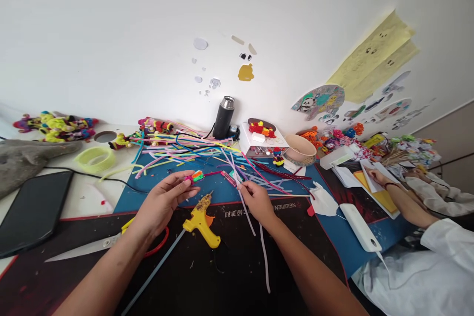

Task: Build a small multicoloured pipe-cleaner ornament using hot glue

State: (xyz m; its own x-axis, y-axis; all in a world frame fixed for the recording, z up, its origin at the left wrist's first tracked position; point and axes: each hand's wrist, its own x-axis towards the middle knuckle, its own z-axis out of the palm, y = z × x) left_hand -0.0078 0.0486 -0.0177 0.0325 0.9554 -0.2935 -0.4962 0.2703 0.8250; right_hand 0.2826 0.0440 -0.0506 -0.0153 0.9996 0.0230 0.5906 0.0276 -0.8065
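My left hand (pixel 170 197) pinches a small pipe-cleaner piece (pixel 197 176) in pink, orange and green. A magenta pipe cleaner (pixel 214 173) stretches from it toward the right. My right hand (pixel 255 200) has its thumb and forefinger closed at the end of a slim pink object (pixel 229 178), whose kind I cannot make out. Lavender pipe cleaners (pixel 265 261) hang below that hand; whether it grips them is unclear. Between my forearms lies a yellow glue gun (pixel 203 222) with a long glue stick in its back. Scissors (pixel 85 249) are partly hidden under my left forearm.
Loose pipe cleaners (pixel 174 150) are heaped at the back, before a black thermos (pixel 224 117) and a white box (pixel 259 145). At left are a dark tablet (pixel 35 210) and a tape roll (pixel 95 159). A co-worker's hand (pixel 377 177) rests on papers at right, beyond a white device (pixel 360 227).
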